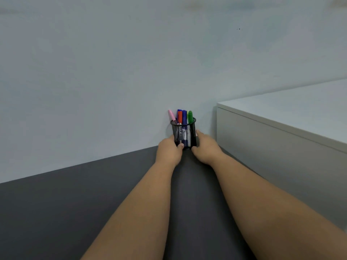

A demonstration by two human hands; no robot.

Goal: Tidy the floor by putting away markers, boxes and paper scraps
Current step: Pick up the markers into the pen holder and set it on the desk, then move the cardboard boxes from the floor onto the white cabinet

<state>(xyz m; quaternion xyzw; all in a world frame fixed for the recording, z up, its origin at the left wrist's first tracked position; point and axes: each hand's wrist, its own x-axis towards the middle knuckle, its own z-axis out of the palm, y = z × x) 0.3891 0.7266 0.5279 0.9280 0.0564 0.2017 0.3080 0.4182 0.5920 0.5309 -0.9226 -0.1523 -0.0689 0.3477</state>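
Note:
A black wire-mesh pen cup (184,132) stands upright on the dark grey floor, right against the pale wall. Several markers (181,117) stick out of it: pink, blue, orange and green caps. My left hand (169,152) grips the cup's lower left side, thumb across its front. My right hand (206,147) holds the lower right side, with the fingers running up the cup's wall. Both arms are stretched far forward.
A white cabinet (281,132) with a flat top stands at the right, its near corner a short way from the cup. The pale wall (112,81) closes the far side. Dark grey floor (65,203) spreads to the left and toward me.

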